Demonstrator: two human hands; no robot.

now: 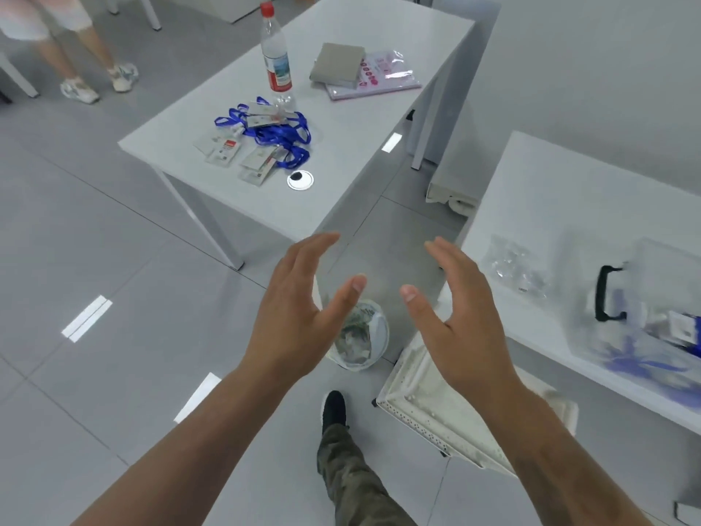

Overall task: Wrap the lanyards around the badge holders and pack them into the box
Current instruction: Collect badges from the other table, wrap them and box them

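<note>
Fingers of left hand and right hand are straight, released, grasping nothing, palms facing each other above the floor. Tangled blue fabric lanyards with clear plastic badge holders lie heaped well ahead on the white rectangular table, beside a clear plastic red-capped bottle.

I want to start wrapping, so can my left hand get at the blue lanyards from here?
Probably not yet: the left hand is open above the floor, well short of the lanyards on the table.

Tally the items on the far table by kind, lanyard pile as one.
Water bottle: 1
Grey box: 1
Pink packet: 1
Pile of blue lanyards and badge holders: 1
Total: 4. Badges in the pile overlap too much to count.
</note>
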